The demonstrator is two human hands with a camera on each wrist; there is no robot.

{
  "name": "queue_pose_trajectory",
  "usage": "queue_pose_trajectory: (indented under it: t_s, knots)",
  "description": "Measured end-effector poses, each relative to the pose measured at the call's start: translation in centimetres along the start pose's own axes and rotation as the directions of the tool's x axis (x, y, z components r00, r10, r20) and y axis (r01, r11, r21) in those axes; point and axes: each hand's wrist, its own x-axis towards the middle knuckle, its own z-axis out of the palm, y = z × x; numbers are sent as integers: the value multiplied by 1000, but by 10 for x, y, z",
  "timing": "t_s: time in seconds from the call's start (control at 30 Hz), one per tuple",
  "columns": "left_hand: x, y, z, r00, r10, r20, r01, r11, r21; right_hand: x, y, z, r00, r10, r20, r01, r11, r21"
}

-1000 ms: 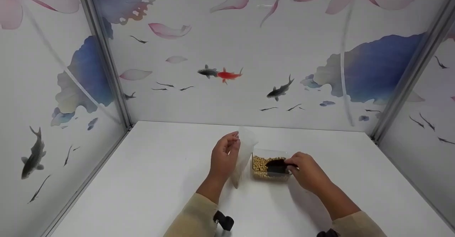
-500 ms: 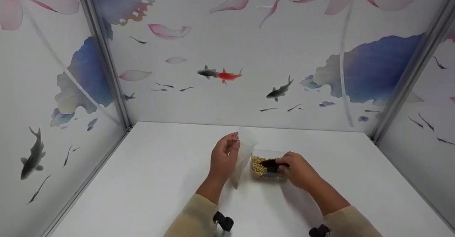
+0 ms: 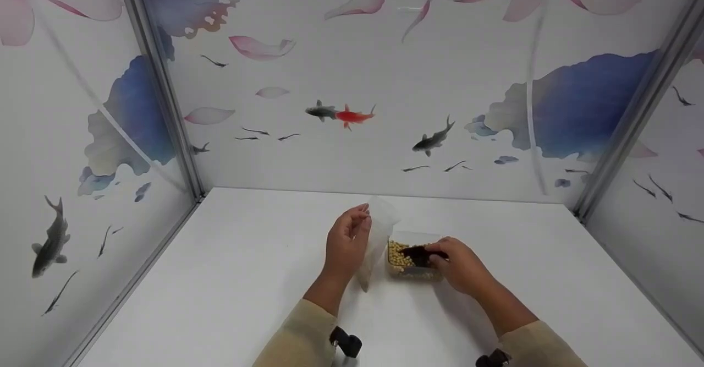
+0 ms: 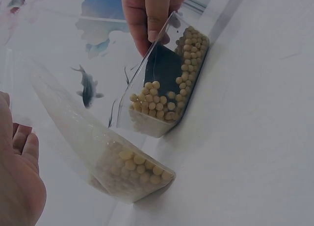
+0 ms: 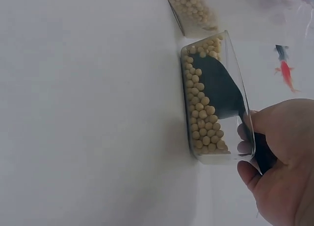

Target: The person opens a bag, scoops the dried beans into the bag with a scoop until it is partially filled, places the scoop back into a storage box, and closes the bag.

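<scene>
My right hand [image 3: 465, 265] grips the handle of a black scoop [image 5: 218, 86], whose blade lies among round, pale yellow soybeans [image 5: 201, 123] in a clear rectangular box [image 3: 415, 273]. To the left of the box, my left hand [image 3: 346, 243] holds a translucent plastic bag [image 3: 377, 240] upright by its upper part. Soybeans fill the bottom of the bag, as the left wrist view shows. The bag's base rests on the table, close beside the box. Part of the scoop's handle is hidden by my right fingers.
A white table [image 3: 236, 279] carries the box and bag. Panels printed with fish and lotus petals enclose it at the back [image 3: 352, 152] and both sides, joined by grey metal posts [image 3: 165, 92]. Each wrist wears a small black camera.
My right hand has moved left, pushing the scoop farther into the soybeans. The box has shifted slightly left toward the bag. My left hand and the bag have stayed in place.
</scene>
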Motion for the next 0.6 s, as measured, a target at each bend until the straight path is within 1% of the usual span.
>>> queue_pose_trajectory:
  t_s: [0.17, 0.37, 0.6]
  knots:
    - [0, 0, 0, 1000, -2, -3, 2, 1000, -1, 0, 2, 2, 999, -1, -38, 3, 999, 39]
    - [0, -1, 0, 1000, -3, -8, 3, 1000, -6, 1, 7, 3, 999, 2, -39, 1, 998, 63]
    - [1, -2, 2, 1000, -2, -19, 2, 1000, -2, -1, 13, 0, 998, 7, -59, 0, 992, 128]
